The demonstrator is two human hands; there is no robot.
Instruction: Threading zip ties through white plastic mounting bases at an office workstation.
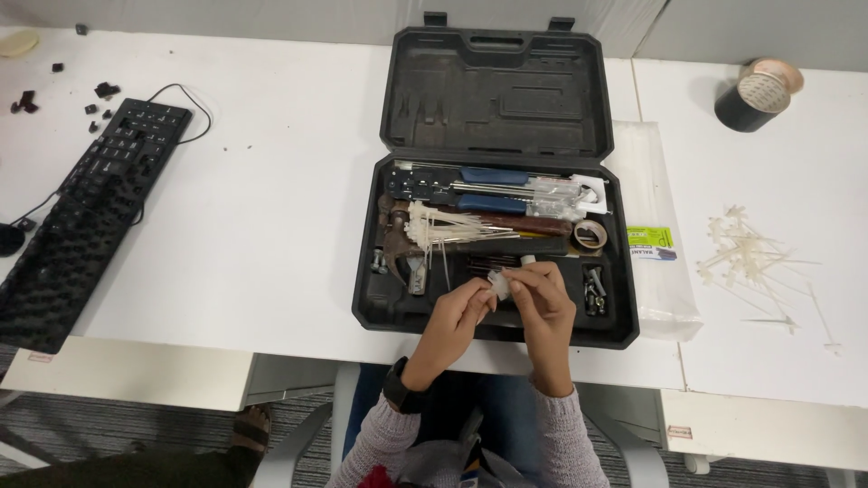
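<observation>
An open black plastic tool case point(615, 271) lies on the white table, its lid point(495, 90) tilted back. Inside are blue-handled pliers point(493, 176), a hammer point(398, 244), a small tape roll point(589, 236) and a bundle of white cable ties point(443, 226). Both my hands hover over the case's front edge. My left hand point(457, 316) and my right hand point(542, 303) pinch a small white object point(499, 282) between their fingertips; it looks like a cable tie piece.
A black keyboard point(86, 208) with loose keycaps lies at the left. A clear bag of cable ties point(655, 226) sits right of the case, with loose white ties point(750, 258) beyond it. A dark tape roll point(758, 95) stands at the far right.
</observation>
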